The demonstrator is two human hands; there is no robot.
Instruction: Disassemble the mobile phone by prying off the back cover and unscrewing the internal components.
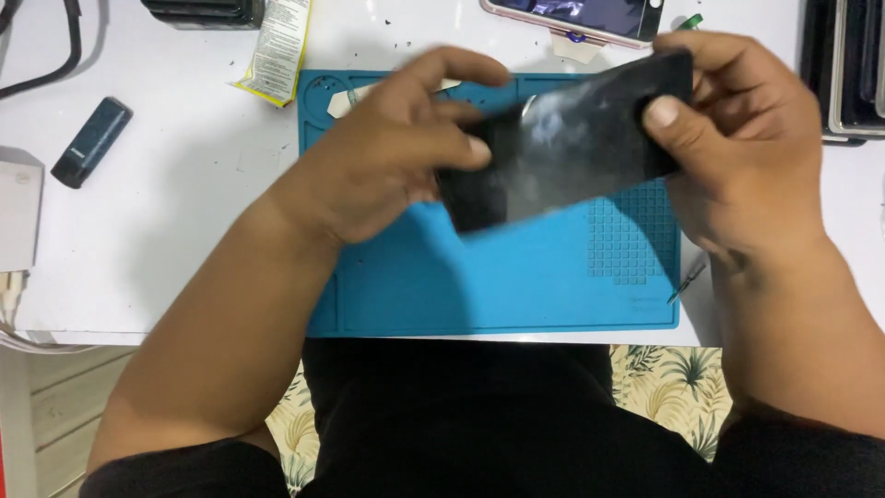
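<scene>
Far left on the white table [184, 184]: a small dark blue case [90, 141], beside it a crumpled packet [277, 51]. Next, left hand [396, 152], fingers closed over the left end of a black phone panel [572, 138]. Panel tilted, held above the blue work mat [516, 277]. Right hand [737, 148] clamped on the right end, thumb on top.

A phone repair bench: blue work mat [516, 286], spare phone [576, 17].
</scene>
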